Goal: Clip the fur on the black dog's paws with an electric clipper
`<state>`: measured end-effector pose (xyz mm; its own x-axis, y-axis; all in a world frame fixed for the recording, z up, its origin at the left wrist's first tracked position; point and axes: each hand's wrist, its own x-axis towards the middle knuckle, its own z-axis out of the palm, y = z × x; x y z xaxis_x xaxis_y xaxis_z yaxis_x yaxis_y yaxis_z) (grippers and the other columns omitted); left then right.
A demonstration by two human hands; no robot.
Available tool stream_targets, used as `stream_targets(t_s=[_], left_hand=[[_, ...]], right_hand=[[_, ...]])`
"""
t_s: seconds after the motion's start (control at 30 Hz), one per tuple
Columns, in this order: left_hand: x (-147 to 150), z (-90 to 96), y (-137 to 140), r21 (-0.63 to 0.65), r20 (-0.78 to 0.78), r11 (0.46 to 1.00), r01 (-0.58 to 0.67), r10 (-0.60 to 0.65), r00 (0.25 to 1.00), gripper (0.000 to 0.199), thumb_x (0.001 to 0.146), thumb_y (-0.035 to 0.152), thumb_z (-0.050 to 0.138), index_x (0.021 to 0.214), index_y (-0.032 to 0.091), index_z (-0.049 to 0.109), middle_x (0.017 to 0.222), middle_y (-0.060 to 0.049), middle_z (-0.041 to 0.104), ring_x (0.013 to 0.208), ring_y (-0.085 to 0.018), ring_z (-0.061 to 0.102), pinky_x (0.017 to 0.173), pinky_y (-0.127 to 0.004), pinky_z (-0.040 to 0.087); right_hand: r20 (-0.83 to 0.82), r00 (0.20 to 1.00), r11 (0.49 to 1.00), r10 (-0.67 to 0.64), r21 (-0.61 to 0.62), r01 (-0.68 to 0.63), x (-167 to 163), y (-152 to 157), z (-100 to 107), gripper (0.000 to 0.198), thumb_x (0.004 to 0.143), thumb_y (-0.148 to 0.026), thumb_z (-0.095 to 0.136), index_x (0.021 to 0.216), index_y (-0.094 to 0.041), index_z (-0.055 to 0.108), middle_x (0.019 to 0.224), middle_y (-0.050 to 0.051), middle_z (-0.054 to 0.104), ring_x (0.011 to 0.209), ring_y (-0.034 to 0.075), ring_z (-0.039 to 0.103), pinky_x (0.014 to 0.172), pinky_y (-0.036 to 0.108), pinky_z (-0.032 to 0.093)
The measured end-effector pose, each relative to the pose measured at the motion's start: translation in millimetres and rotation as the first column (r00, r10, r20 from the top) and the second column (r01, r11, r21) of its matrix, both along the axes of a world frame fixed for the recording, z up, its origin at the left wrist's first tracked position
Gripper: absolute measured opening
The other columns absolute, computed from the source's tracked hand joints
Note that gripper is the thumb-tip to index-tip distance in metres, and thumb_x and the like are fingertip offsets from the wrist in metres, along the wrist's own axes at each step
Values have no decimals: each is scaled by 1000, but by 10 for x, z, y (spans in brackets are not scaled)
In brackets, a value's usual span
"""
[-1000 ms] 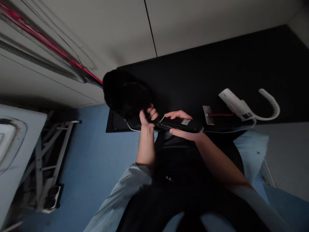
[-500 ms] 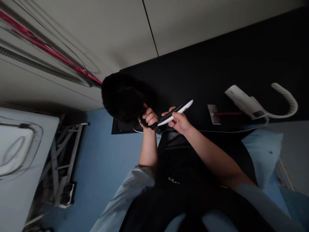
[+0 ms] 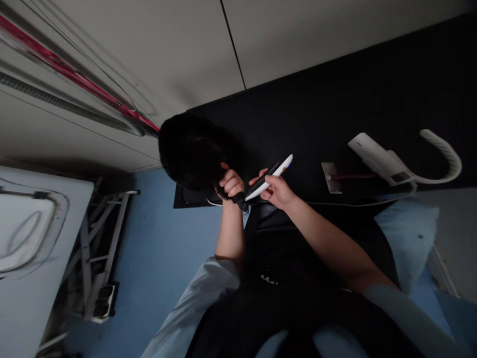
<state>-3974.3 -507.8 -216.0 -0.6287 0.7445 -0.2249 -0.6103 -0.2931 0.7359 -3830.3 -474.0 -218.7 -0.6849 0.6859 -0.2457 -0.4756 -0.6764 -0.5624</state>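
1. Left hand [image 3: 231, 183]: closed in a fist around a lock of the black wig [image 3: 194, 151] at the near counter [image 3: 335, 99] edge.
2. Right hand [image 3: 276, 191]: fingers wrapped around a black-and-white hair tool [image 3: 269, 177], its tip touching the gripped lock.
3. White hair dryer [image 3: 387, 161]: lying on the counter, well apart to the right.

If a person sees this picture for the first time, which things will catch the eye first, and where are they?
Near the middle, the left hand grips a strand of a black hair mass at the near-left corner of the black table, while the right hand holds a slim white-and-black tool against that strand. At the right lies a white handheld device with a curved hose.
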Motion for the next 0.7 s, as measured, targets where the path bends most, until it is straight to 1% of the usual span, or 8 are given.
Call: stream_targets(t_s=[0.1, 0.23, 0.37, 0.47, 0.53, 0.6, 0.67, 0.7], left_hand=[[-21, -34, 9, 48, 15, 999, 18, -19, 1000, 19, 85, 40, 54, 97, 29, 64, 49, 8, 26, 33, -4, 9, 27, -16, 16], [-83, -86, 14, 188, 41, 979, 85, -94, 995, 23, 84, 42, 56, 100, 28, 64, 49, 9, 29, 33, -4, 12, 28, -15, 18], [-170, -103, 10, 334, 8, 918, 213, -229, 974, 36, 74, 51, 65, 100, 26, 64, 50, 9, 31, 34, -3, 13, 28, -15, 20], [-202, -71, -2, 390, -25, 875, 288, -302, 953, 44, 66, 50, 72, 100, 25, 64, 51, 10, 33, 35, -3, 13, 28, -15, 21], [-189, -34, -15, 413, -24, 857, 309, -329, 944, 46, 63, 46, 75, 102, 23, 63, 52, 10, 34, 35, -2, 13, 28, -14, 21], [-160, -3, -24, 413, -19, 857, 309, -331, 944, 46, 63, 42, 76, 102, 22, 63, 53, 10, 35, 36, -2, 15, 29, -14, 20], [-153, 5, -12, 364, -31, 886, 288, -298, 954, 41, 64, 42, 74, 99, 22, 63, 53, 9, 35, 36, -2, 16, 29, -14, 20], [-173, -1, 5, 303, -52, 911, 280, -278, 959, 37, 65, 42, 71, 95, 21, 63, 53, 9, 35, 36, -3, 18, 30, -15, 21]], right_hand=[[-20, 1000, 996, -20, -82, 19, 1, -41, -39, 35, 63, -39, 68, 83, -22, 46, 75, 0, 72, 35, 3, 36, 34, 16, 27], [-37, 999, 994, -15, -105, 11, 16, -140, -109, 33, 65, -39, 67, 86, -22, 47, 76, 2, 73, 36, 4, 39, 35, 16, 27], [-61, 993, 993, -102, -62, 98, 31, -237, -164, 32, 67, -37, 68, 87, -23, 48, 82, 2, 73, 38, 5, 43, 38, 19, 33], [-52, 988, 988, -149, -53, 146, 33, -291, -189, 30, 69, -38, 67, 88, -23, 49, 84, 2, 73, 40, 6, 45, 39, 19, 35], [-46, 976, 975, -212, -75, 209, 36, -321, -201, 30, 70, -38, 66, 90, -24, 49, 88, 2, 74, 41, 6, 47, 42, 20, 38], [-46, 978, 977, -203, -82, 199, 48, -344, -212, 30, 70, -38, 67, 89, -24, 49, 88, 2, 74, 41, 6, 46, 42, 21, 39], [-51, 981, 981, -185, -75, 181, 74, -354, -225, 31, 70, -40, 67, 90, -24, 50, 89, 2, 74, 41, 6, 46, 42, 21, 38], [-51, 981, 981, -186, -62, 183, 91, -351, -233, 32, 70, -41, 68, 91, -24, 50, 91, 2, 74, 42, 6, 48, 43, 21, 39]])
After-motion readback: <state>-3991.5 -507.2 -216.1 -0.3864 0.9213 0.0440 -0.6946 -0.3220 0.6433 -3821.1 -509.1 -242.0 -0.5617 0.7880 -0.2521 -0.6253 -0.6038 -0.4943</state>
